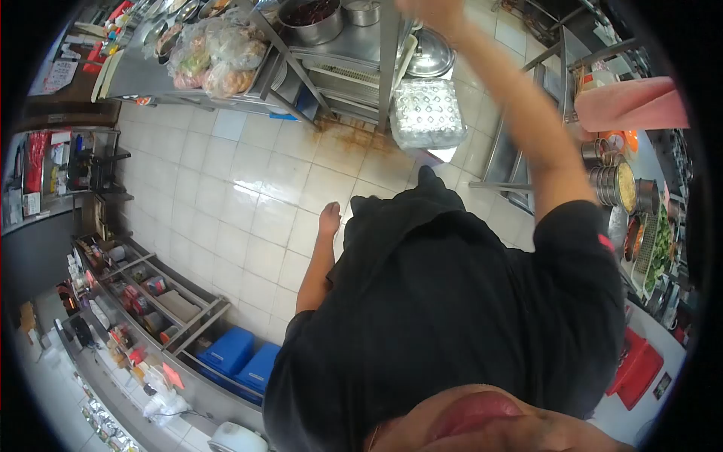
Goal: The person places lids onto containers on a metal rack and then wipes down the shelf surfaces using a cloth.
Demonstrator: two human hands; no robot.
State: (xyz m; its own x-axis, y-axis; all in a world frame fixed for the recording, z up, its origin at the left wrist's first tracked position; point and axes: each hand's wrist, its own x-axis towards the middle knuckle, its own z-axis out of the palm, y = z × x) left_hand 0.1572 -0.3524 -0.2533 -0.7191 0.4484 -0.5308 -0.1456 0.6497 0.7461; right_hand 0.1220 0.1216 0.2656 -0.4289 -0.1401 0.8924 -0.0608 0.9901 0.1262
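Note:
My right arm stretches forward, and my right hand is at the top edge beside a metal table post. Its fingers are cut off by the frame, so their hold is hidden. Below that hand are a round metal lid and a shiny, see-through tray with rows of bumps. My left hand hangs low at my side over the tiled floor. Its fingers look curled; whether anything is in them cannot be made out.
A steel table at the back left bears plastic bags of food and a metal pot. Shelving with blue bins runs along the left. At right are a pink cloth, metal containers and green leaves.

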